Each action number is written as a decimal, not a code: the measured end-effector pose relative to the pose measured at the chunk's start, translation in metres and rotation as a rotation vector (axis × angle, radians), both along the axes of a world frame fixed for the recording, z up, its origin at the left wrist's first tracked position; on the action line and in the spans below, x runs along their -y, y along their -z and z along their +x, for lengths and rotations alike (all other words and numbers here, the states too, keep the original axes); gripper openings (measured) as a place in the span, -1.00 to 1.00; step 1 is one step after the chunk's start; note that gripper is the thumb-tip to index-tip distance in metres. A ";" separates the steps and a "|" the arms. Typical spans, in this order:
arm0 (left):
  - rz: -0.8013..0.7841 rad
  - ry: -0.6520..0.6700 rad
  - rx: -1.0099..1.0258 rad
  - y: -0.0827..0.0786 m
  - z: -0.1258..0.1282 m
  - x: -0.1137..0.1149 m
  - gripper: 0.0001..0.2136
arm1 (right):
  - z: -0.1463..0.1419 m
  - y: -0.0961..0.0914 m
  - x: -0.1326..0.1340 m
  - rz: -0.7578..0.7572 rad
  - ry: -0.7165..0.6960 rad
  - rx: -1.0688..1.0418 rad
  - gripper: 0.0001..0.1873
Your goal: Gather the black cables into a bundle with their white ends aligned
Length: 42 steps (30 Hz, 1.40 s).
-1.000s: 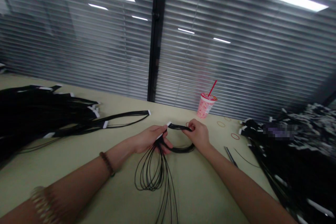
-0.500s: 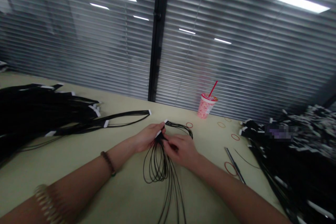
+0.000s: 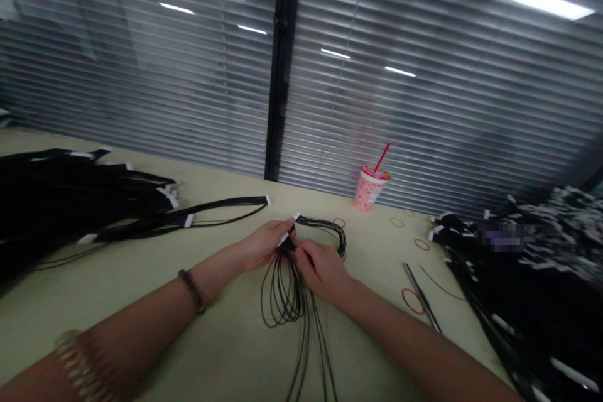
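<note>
A looped bundle of thin black cables (image 3: 285, 295) with white end pieces is held above the middle of the table. My left hand (image 3: 266, 244) is closed on the bundle's upper end, beside the white pieces. Against the same spot, from the right, my right hand (image 3: 325, 269) is closed with thumb and fingers on the black cables. Small loops droop below the hands, and several loose strands run down toward the bottom edge. Another curved part of the cables arcs behind my right hand. What lies between the fingertips is partly hidden.
A heap of black cables (image 3: 70, 201) with white ends covers the left side of the table; a larger pile (image 3: 532, 301) lies at the right. A pink cup with a straw (image 3: 370, 190) stands near the blinds. Rubber bands (image 3: 413, 301) and a slim metal tool (image 3: 421, 295) lie right of my hand.
The fingers of my right hand have closed in flatter on the cables, close to my left hand. The hanging loops have swung slightly right.
</note>
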<state>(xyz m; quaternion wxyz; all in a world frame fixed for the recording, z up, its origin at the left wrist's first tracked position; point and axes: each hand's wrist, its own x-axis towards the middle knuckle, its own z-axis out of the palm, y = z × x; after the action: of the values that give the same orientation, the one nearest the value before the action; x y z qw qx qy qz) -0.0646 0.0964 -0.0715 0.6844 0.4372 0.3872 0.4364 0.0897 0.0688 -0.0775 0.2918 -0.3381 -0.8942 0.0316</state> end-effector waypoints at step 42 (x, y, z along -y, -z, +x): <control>0.021 -0.006 -0.036 -0.001 0.001 0.002 -0.71 | 0.002 -0.011 -0.007 -0.185 -0.076 -0.012 -0.86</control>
<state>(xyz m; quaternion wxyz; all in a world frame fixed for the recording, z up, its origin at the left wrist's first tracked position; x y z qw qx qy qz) -0.0638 0.0949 -0.0709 0.6713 0.4510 0.3962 0.4348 0.0920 0.0761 -0.0661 0.2632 -0.3294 -0.8978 0.1272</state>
